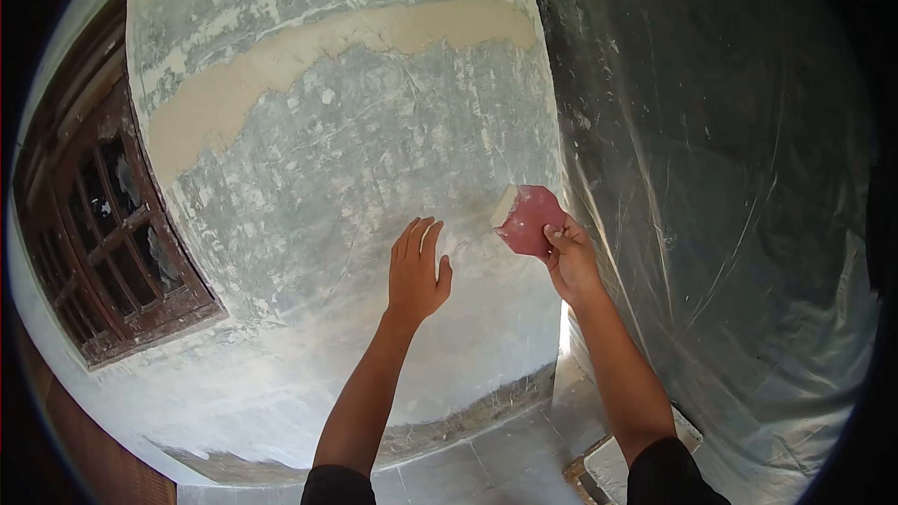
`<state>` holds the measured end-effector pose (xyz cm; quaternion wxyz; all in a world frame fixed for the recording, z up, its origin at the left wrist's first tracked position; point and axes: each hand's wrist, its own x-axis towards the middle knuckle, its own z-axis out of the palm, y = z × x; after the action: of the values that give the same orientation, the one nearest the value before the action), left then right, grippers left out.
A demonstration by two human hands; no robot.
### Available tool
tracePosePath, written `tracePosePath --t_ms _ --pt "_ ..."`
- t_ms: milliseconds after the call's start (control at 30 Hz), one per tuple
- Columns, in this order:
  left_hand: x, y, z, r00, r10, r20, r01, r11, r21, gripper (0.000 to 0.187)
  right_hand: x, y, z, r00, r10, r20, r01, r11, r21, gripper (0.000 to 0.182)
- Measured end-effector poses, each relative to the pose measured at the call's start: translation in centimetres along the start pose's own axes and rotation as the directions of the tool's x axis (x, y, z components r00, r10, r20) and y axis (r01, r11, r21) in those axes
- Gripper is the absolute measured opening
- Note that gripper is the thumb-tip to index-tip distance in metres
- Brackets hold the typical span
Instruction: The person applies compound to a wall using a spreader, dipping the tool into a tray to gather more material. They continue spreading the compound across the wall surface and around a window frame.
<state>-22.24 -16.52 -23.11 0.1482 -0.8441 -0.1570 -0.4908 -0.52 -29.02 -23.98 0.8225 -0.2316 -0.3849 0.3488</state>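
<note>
Thumb and fingers of the right hand (574, 271) were closed on the near edge of a flat, dull-red, many-sided spreader (533, 223), just right of the frame's centre. The spreader lay up and to the left of that grip. It had no clear long axis; its far edge, loaded with pale paste (505, 207), ran steeply, its top leaning right, and faced the left hand's side. The right hand was the nearer one, being on it; whether the spreader touched the wall could not be told.

The left hand (417, 276), near the centre, was open and held nothing, fingers upward and thumb apart; its contact with the wall was unclear too.

Behind both spread a patchy grey-green and white wall (374, 150), crossed by a smooth beige band (323, 43) in the upper part of the frame. A dark brown wooden window (117, 248) stood at the left, dark translucent plastic sheeting (739, 178) hung down the right, and grey floor tiles (435, 479) showed along the bottom.
</note>
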Motion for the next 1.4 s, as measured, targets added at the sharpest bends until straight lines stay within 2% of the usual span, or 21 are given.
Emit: tracePosePath --t_ms 200,567,667,800,900,1100,1167,1333,1400 --pt "2.8 -4.4 -2.0 1.0 0.014 -0.025 -0.013 0.997 0.072 0.055 4.6 0.2 4.9 0.997 -0.01 0.077 0.013 0.999 -0.037 0.027" --pt "6.4 -13.0 -7.1 0.99 0.051 -0.135 -0.013 0.963 0.269 0.053 13.2 3.4 14.2 0.967 -0.073 0.244 0.055 0.995 0.079 0.026" --pt "5.8 -15.4 -9.7 0.988 0.044 -0.148 0.007 0.945 0.326 0.053 13.7 5.7 17.6 0.953 -0.03 0.303 0.024 0.999 0.026 0.03" --pt "4.1 -19.3 -14.2 0.988 0.047 -0.147 0.018 0.911 0.411 0.053 13.2 8.8 22.7 0.936 -0.025 0.35 0.011 0.999 0.042 0.031" --pt "2.9 -22.4 -17.7 0.98 0.075 -0.186 0.019 0.89 0.456 0.053 12.5 10.9 26.9 0.932 -0.046 0.36 0.02 0.997 0.076 0.026" --pt "0.1 -27.7 -24.8 0.974 0.146 -0.175 -0.04 0.866 0.499 0.055 9.6 15.4 35.6 0.917 -0.098 0.386 0.061 0.992 0.107 0.031" --pt "-0.4 -29.5 -27.2 0.969 0.162 -0.185 -0.046 0.858 0.511 0.058 8.7 16.7 38.7 0.902 -0.155 0.402 0.165 0.986 0.009 0.03" --pt "-2.2 -32.6 -31.9 0.97 0.172 -0.172 -0.065 0.865 0.498 0.06 6.1 19.6 44.6 0.877 -0.215 0.431 0.239 0.971 -0.003 0.03" --pt "-2.9 -33.8 -33.1 0.972 0.164 -0.169 -0.064 0.874 0.482 0.06 5.7 20.9 46.3 0.836 -0.316 0.448 0.39 0.917 -0.08 0.03"
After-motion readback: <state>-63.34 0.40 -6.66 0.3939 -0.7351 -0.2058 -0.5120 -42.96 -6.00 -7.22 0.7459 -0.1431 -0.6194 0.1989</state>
